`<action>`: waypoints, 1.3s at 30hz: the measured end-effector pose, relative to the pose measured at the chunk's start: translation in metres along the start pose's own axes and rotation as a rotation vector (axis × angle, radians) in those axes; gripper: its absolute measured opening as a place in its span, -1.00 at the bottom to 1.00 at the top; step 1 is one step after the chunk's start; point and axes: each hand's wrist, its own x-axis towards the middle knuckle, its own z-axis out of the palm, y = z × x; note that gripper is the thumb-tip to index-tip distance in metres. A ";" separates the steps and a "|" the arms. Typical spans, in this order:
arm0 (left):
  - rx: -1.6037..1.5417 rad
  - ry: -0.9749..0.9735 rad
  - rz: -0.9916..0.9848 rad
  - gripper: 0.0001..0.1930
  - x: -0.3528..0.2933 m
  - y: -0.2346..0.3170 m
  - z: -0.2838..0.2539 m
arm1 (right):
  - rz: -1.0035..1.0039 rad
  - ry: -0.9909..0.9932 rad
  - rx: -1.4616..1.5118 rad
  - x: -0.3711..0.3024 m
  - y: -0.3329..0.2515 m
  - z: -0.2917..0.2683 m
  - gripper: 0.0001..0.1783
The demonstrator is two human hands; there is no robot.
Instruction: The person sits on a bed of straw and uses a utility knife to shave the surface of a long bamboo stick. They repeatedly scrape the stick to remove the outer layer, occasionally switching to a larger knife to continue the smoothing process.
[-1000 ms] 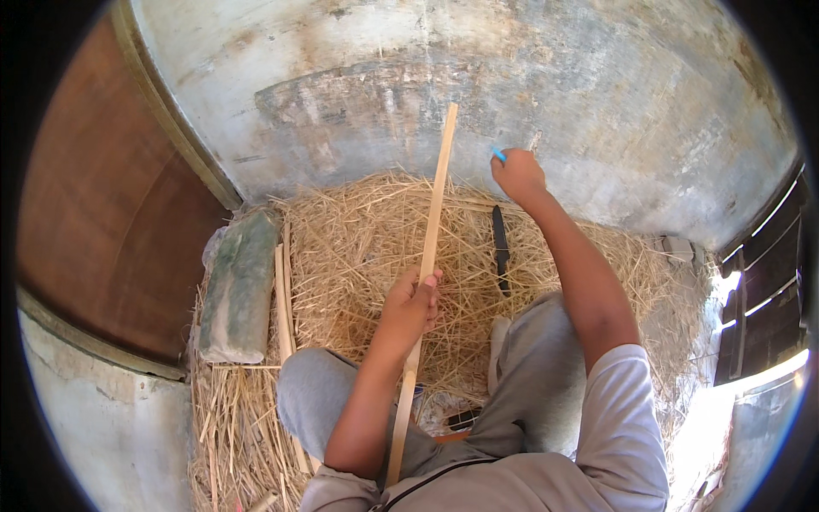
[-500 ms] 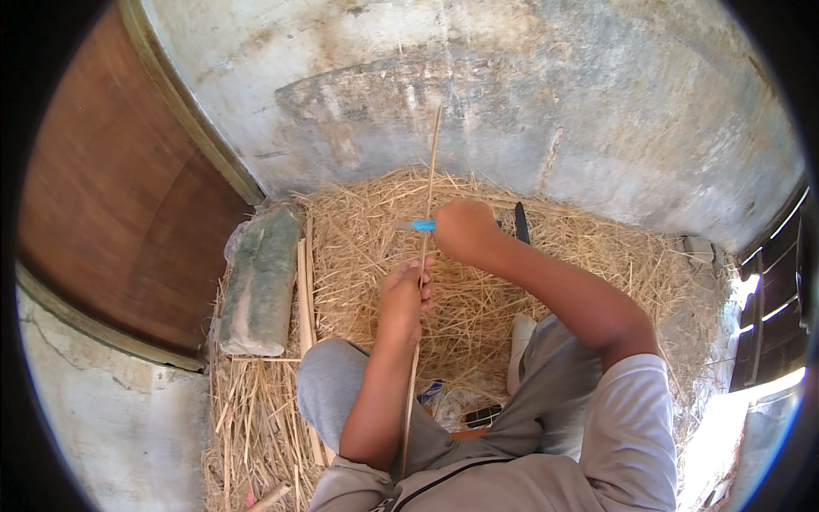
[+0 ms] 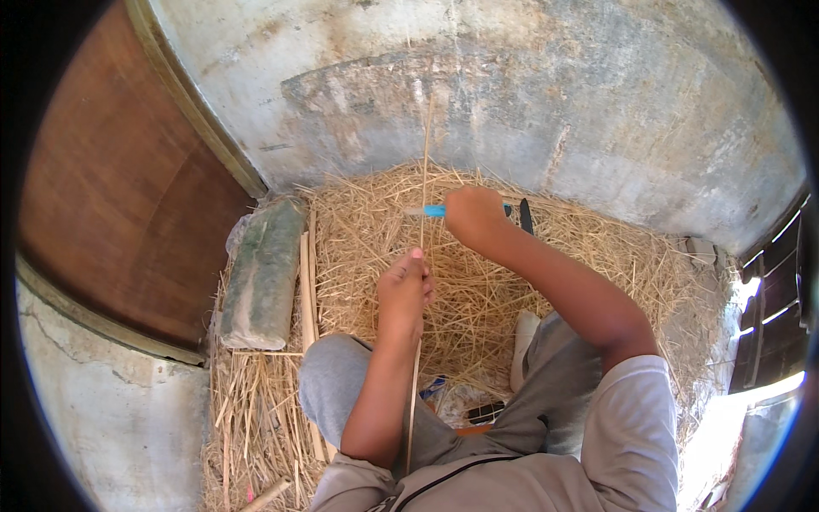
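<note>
2 hands work 1 thin bamboo strip [image 3: 424, 171] that stands nearly upright over the straw bed [image 3: 358, 230], running from the person's lap toward the concrete wall [image 3: 512, 102]. Left hand [image 3: 406, 288], fingers curled tight, pinches the strip mid-length. Right hand [image 3: 471, 213] is closed around a blue-handled knife [image 3: 433, 211] pressed against the strip just above. A slip of the blade down the strip could nick the left fingers, which sit close beneath.

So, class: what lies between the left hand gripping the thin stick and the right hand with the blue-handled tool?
In the head view, between left hand and right hand runs only the thin stick, over straw.
</note>
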 end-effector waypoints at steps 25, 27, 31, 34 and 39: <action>0.092 -0.159 -0.049 -0.77 -0.042 -0.031 0.032 | 0.673 0.012 0.106 0.038 0.119 -0.038 -0.75; 0.075 -0.149 -0.088 -0.79 -0.036 -0.029 0.031 | 0.571 -0.011 0.121 0.032 0.112 -0.035 -0.74; 0.147 -0.070 -0.016 -0.83 -0.028 -0.019 0.029 | 0.351 -0.141 0.077 0.021 0.074 -0.037 -0.77; 0.121 -0.045 0.013 -0.84 -0.018 -0.015 0.020 | 0.201 -0.196 0.019 0.008 0.047 -0.032 -0.82; 0.138 -0.005 0.043 -0.85 -0.012 -0.011 0.008 | 0.013 -0.165 -0.034 -0.009 0.022 -0.028 -0.87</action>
